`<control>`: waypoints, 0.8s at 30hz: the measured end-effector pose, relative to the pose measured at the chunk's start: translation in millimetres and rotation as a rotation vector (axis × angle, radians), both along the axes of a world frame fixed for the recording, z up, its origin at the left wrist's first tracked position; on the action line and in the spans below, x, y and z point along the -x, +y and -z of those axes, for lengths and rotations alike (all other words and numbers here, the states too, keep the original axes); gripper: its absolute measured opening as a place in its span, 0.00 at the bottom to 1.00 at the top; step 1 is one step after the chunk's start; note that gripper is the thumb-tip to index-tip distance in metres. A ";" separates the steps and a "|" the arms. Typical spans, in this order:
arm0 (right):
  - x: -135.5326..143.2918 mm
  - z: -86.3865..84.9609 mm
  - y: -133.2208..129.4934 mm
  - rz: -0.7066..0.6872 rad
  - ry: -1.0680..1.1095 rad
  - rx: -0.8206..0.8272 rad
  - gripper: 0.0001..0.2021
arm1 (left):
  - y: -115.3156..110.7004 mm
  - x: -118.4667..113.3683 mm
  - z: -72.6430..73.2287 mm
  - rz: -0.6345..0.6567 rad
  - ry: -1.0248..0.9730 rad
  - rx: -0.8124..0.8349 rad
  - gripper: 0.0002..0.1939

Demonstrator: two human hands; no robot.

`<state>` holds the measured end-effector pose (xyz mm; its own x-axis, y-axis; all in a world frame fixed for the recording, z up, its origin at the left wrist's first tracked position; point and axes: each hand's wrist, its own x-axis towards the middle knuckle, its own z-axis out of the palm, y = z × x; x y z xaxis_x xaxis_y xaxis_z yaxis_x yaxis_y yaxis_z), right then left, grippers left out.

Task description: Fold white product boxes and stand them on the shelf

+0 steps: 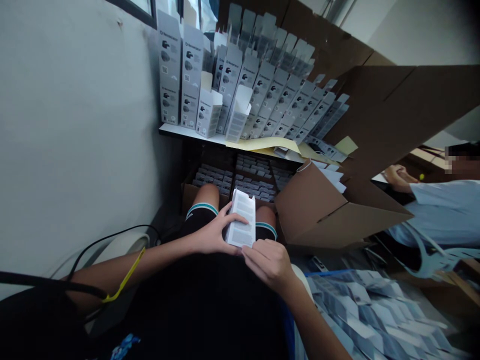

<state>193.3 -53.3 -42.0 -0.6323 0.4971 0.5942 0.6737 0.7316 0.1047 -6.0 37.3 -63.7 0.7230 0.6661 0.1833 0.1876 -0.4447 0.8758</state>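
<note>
My left hand (pixel 212 232) grips a small white product box (pixel 242 220) from its left side, fingers wrapped over the printed face. From below, my right hand (pixel 268 262) holds the box's near end. The box is held over my lap, above my knees. Under the shelf ahead, an open brown carton (pixel 191 192) holds several rows of packed boxes.
A white shelf (pixel 176 131) carries several upright open white boxes (pixel 210 85), leaning in rows. Yellow paper sheets (pixel 262 145) lie at its edge. Big cardboard flaps (pixel 337 210) stand right. Flat box blanks (pixel 360 310) pile at lower right. Another person in a light sleeve (pixel 442 210) works beyond.
</note>
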 end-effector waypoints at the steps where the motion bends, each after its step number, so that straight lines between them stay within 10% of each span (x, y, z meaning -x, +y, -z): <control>1: -0.3 1.5 -0.6 0.002 -0.004 0.018 0.08 | -0.2 0.1 0.3 -0.003 0.004 -0.002 0.37; 14: -7.9 8.4 2.0 0.017 0.140 0.338 0.11 | 4.7 -1.4 7.3 -0.023 0.105 0.052 0.37; 24: -41.6 29.0 62.8 0.163 0.043 0.457 0.07 | 63.0 -31.9 29.1 -0.038 0.209 0.163 0.47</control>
<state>235.0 9.5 -71.0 -0.5045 0.8036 0.3157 0.7799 0.5811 -0.2328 25.9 100.3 -92.7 0.7080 0.7018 -0.0793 0.3861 -0.2906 0.8755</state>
